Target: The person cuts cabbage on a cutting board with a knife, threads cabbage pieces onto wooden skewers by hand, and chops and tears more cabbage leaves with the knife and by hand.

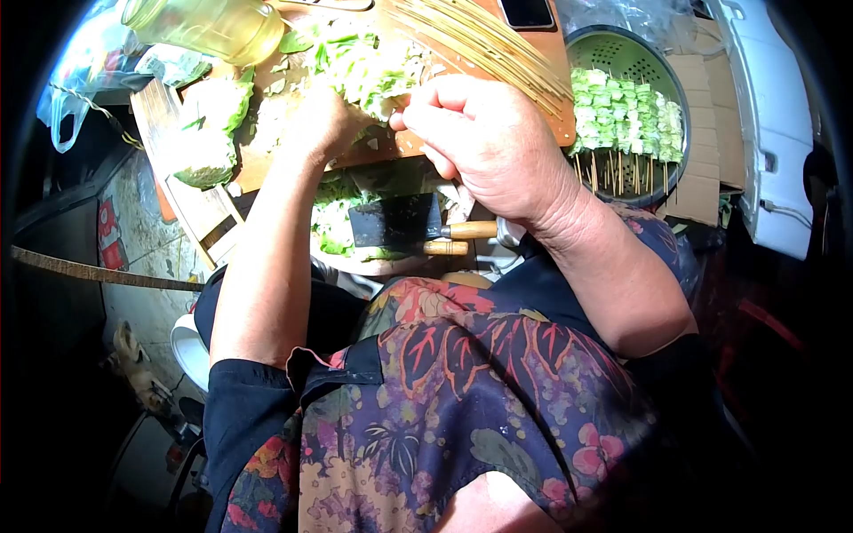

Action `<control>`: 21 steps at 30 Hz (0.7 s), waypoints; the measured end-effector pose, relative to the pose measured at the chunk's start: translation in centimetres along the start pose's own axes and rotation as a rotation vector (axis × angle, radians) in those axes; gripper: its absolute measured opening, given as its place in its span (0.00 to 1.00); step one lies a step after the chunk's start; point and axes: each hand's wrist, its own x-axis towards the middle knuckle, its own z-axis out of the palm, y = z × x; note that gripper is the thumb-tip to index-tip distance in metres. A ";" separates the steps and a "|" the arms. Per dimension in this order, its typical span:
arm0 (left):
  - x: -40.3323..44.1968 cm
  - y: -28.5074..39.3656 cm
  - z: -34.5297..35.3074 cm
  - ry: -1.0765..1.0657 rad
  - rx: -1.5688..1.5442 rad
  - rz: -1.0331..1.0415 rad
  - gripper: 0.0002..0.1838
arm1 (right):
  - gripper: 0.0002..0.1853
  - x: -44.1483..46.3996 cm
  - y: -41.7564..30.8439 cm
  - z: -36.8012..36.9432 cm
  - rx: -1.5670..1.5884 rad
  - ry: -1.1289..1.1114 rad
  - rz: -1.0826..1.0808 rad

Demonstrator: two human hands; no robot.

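Observation:
My left hand (322, 126) is over the orange cutting board, against chopped green cabbage leaves (355, 67); its fingers are hidden behind the back of the hand. Just to the right, my right hand (493, 142) is closed in a pinch, its fingertips close to the right edge of the leaves. Whatever lies in that pinch is too small to make out. Beyond the right hand, a bundle of bamboo skewers (484, 44) rests across the board (562, 120). A cut cabbage piece (209, 142) sits left of my left hand.
Right of the board, a metal colander (657, 71) holds several skewers of cabbage (626, 111). Below the board, a cleaver (395, 222) lies over a container of leaves. A yellowish jar (209, 27) and a phone (528, 13) are at the back. Cardboard (693, 142) lies right.

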 end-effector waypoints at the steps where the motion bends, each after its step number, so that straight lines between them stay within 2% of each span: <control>1: 0.1 -0.3 0.2 0.006 0.030 0.061 0.24 | 0.11 0.0 0.1 0.0 -0.018 0.001 -0.023; 8: -0.3 1.3 -0.2 -0.005 0.081 0.084 0.20 | 0.10 0.0 0.4 -0.2 -0.043 0.009 -0.062; 10: -0.3 1.7 -0.4 -0.110 -0.040 -0.076 0.17 | 0.11 0.1 0.4 -0.1 -0.069 0.015 -0.080; 11: -0.3 2.1 -0.6 -0.110 -0.040 -0.077 0.17 | 0.11 0.0 0.3 -0.1 -0.069 0.015 -0.079; 13: -0.2 2.9 -0.9 -0.273 0.095 -0.126 0.14 | 0.11 0.0 0.1 -0.1 -0.069 0.015 -0.031; 14: -0.1 2.1 -0.1 -0.272 0.094 -0.127 0.14 | 0.11 0.0 0.2 0.0 -0.069 0.014 -0.031; 16: 0.3 0.3 2.0 -0.246 -0.154 -0.304 0.15 | 0.12 0.2 0.4 0.0 -0.120 0.078 -0.076; 17: 0.2 0.0 2.3 -0.246 -0.154 -0.305 0.15 | 0.12 0.2 0.4 0.0 -0.120 0.078 -0.076; 19: -0.4 0.7 2.4 -0.106 0.286 0.152 0.19 | 0.12 0.2 0.5 0.0 -0.139 0.081 -0.083; 21: -0.5 0.4 3.7 -0.077 0.214 0.096 0.19 | 0.12 0.0 0.1 0.0 -0.147 0.078 -0.062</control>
